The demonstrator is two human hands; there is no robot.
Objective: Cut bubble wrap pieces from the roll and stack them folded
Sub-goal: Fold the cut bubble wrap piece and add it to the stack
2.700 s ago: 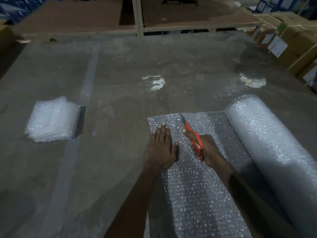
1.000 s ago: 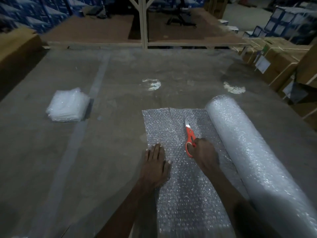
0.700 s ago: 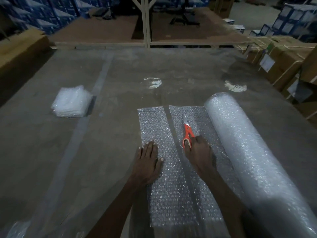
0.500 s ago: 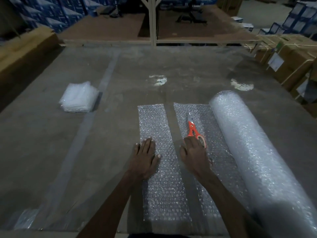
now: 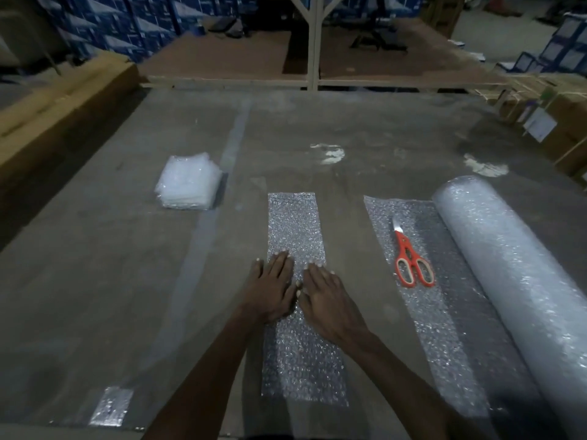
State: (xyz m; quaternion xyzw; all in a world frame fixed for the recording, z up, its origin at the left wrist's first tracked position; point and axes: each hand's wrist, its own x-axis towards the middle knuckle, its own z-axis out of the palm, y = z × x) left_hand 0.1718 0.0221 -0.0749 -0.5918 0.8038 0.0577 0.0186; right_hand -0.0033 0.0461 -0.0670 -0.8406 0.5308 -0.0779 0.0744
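I've set the orange-handled scissors down on the roll's loose sheet and slid the freshly cut clear bubble-wrap strip clear. My left hand and right hand now press it flat, fingers straight, holding nothing. Folding comes next, I judge.

Bare table runs between the cut strip and, at three o'clock, the scissors and roll; the folded stack sits at ten o'clock.
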